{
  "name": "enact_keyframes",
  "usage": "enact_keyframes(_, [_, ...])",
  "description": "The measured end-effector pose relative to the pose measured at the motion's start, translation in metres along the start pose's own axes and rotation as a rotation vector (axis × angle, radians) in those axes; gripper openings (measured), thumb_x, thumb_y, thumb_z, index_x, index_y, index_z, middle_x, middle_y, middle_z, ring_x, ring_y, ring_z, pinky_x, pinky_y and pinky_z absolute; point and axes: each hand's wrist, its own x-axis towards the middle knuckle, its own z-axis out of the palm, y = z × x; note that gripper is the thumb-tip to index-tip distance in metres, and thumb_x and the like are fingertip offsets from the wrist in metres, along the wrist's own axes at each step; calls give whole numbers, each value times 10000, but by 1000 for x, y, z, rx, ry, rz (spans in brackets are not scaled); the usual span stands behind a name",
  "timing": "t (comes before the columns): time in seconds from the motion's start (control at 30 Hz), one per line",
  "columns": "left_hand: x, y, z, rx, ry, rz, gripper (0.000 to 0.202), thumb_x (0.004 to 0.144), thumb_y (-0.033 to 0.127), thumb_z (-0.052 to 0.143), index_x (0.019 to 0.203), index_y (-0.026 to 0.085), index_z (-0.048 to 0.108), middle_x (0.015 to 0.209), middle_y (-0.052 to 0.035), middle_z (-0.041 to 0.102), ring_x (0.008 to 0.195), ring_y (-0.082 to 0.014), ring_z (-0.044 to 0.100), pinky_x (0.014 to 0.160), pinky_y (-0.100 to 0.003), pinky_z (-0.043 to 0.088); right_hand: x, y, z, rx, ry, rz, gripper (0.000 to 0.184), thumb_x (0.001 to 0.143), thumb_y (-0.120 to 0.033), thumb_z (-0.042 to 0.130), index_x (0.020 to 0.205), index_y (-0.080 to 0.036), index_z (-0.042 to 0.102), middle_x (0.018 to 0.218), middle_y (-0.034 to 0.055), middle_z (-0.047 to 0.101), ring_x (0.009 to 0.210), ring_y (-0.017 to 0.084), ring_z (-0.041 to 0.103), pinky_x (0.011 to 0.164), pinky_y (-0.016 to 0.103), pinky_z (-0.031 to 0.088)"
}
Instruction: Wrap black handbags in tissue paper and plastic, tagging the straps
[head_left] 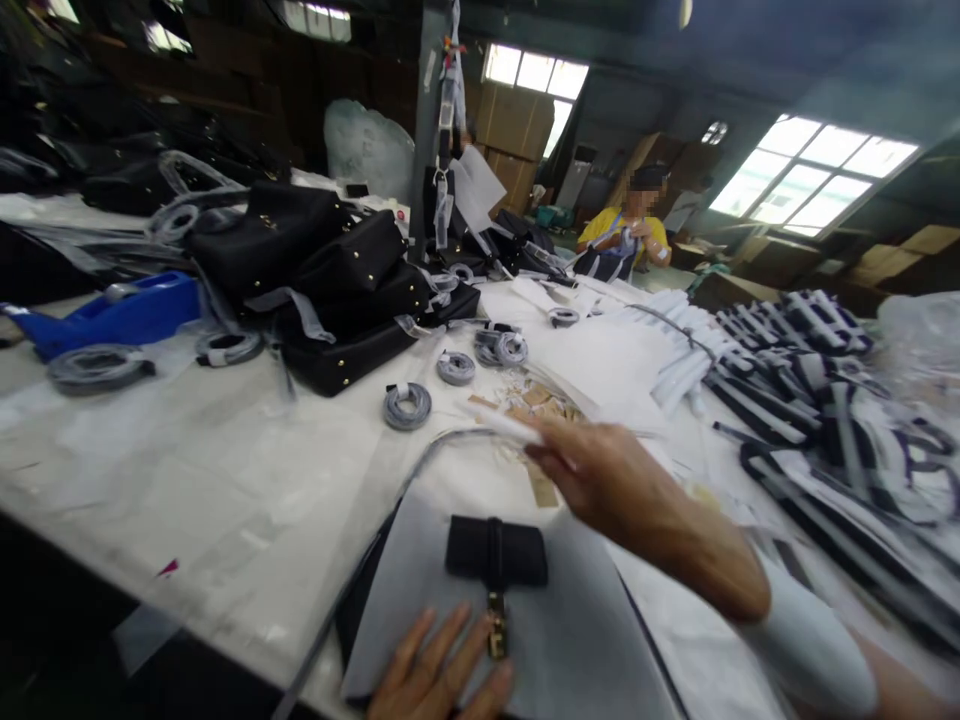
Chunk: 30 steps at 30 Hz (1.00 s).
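In front of me lies a black bag [356, 610] with a thin grey-white sheet [405, 580] spread over its face. A black flap tab [496, 552] and a gold-coloured clasp [496, 628] show on top of the sheet. My left hand [442, 670] rests flat on the sheet beside the clasp, fingers spread. Beyond the bag's top, my right hand [592, 470] is closed on a slim white strip [506, 422], blurred by motion. A plastic-wrapped bag strap [442, 440] arches behind the sheet and runs down the left side.
Finished black bags [345, 290] are piled at the back left, near a blue tape dispenser [120, 310]. Several coiled straps [407, 406] lie mid-table. White-wrapped rolls [686, 350] and black-and-white bag pieces [840, 430] crowd the right. A person [630, 235] in yellow works farther back.
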Motion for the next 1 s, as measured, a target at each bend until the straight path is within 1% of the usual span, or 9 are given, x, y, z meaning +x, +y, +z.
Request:
enact_keyframes(0.07, [-3, 8, -3, -113, 25, -109, 335, 998, 323, 454, 1301, 309, 595, 1279, -34, 652, 1186, -245, 597, 1037, -436, 469, -32, -40, 30, 30, -183, -64, 244, 938, -176, 515, 1150, -178, 634, 905, 71, 729, 755, 187, 670, 685, 266, 501])
enact_keyframes(0.13, [-5, 14, -8, -251, -9, -173, 365, 1028, 274, 359, 1323, 266, 575, 1156, -38, 708, 1072, -187, 654, 960, -341, 518, -63, -62, 59, 100, -336, -155, 284, 920, -261, 615, 1190, -174, 629, 1138, 119, 700, 1032, 258, 657, 910, 371, 506])
enact_keyframes(0.23, [-4, 18, -17, -332, -107, -179, 395, 1049, 254, 298, 1369, 213, 525, 1074, -44, 733, 944, -138, 689, 825, -238, 552, -96, -56, 78, 187, -451, -215, 635, 853, -545, 688, 1390, -249, 521, 1468, 151, 488, 1384, 347, 399, 1139, 536, 304])
enact_keyframes(0.3, [0, 18, -22, -294, -138, -192, 399, 1048, 286, 321, 1407, 227, 485, 1107, -48, 728, 954, -150, 691, 835, -262, 555, -104, -38, 77, 193, -449, -178, 609, 851, -574, 675, 1379, -305, 536, 1537, 128, 403, 1449, 349, 283, 1155, 549, 261])
enact_keyframes(0.4, [4, 17, -25, -239, -154, -200, 410, 1040, 291, 347, 1436, 270, 451, 1145, -47, 716, 1003, -171, 681, 895, -317, 545, -100, -17, 74, 157, -393, -142, 397, 874, -478, 688, 1204, -262, 639, 1536, 121, 405, 1448, 342, 281, 1122, 522, 303])
enact_keyframes(0.5, [6, 16, -25, -228, -166, -189, 416, 1028, 282, 369, 1435, 263, 456, 1159, -65, 707, 1025, -196, 674, 894, -352, 553, -85, -10, 76, 149, -355, -170, 360, 830, -452, 746, 1079, -216, 638, 1408, 128, 545, 1326, 305, 451, 1071, 472, 348])
enact_keyframes(0.63, [4, 15, -22, -245, -187, -164, 432, 1005, 259, 420, 1436, 249, 455, 1185, -98, 684, 977, -202, 683, 866, -354, 568, -74, -20, 65, 134, -324, -183, 405, 751, -419, 825, 1034, -201, 633, 1095, 77, 663, 1065, 251, 582, 978, 412, 396])
enact_keyframes(0.77, [1, 16, -18, -201, -113, -162, 404, 1001, 222, 430, 1402, 231, 485, 1042, -78, 716, 882, -200, 696, 829, -335, 583, -87, -44, 50, 198, -244, -164, 449, 806, -455, 777, 1158, -221, 623, 1194, 89, 622, 1103, 248, 558, 979, 398, 414])
enact_keyframes(1.0, [-3, 15, -20, -328, -39, -137, 295, 1002, 211, 436, 1249, 178, 594, 989, -80, 732, 833, -191, 710, 787, -332, 606, -121, -53, 95, 140, -192, -65, 404, 866, -441, 715, 1206, -239, 637, 1298, 116, 600, 1113, 283, 548, 941, 442, 460])
